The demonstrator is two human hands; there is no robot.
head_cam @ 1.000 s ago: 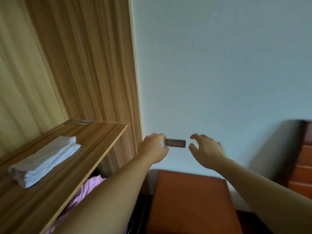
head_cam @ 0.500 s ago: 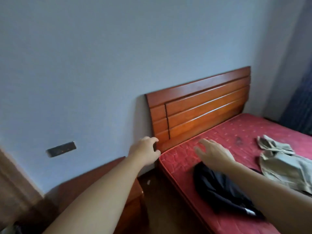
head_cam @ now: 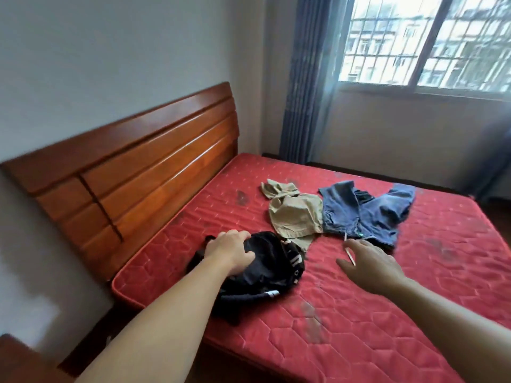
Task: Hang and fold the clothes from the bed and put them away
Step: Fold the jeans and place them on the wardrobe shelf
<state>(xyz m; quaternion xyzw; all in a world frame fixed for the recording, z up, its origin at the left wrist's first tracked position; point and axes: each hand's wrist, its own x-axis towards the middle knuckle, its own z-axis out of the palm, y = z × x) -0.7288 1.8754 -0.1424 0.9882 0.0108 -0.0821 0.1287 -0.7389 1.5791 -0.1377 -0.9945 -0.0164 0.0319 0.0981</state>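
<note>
Here, at the far left, the wooden headboard [head_cam: 132, 172] stands against the wall, and the bed's red mattress [head_cam: 387, 313] spreads out from it toward the right. My left hand [head_cam: 231, 251] rests on top of the black garment [head_cam: 265, 272], which lies crumpled near the mattress's near-left edge; my fingers curl down into the cloth, though I cannot tell whether they have truly closed on it. The black garment has white markings along its right side and a small white patch at its near edge. Just past it, farther up the bed, the tan garment [head_cam: 296, 217] lies bunched, its lower corner reaching close to the black one. Touching the tan garment's right edge is the blue denim garment [head_cam: 367, 217], spread loosely with its legs pointing toward the window. My right hand [head_cam: 370, 266] hovers open, fingers spread and palm down, just in front of the denim's near edge, gripping nothing; a thin pale cord [head_cam: 349, 251] from the denim shows by my fingers. Beyond the bed, a blue curtain [head_cam: 307, 78] hangs beside the barred window [head_cam: 431, 42] at upper right.
</note>
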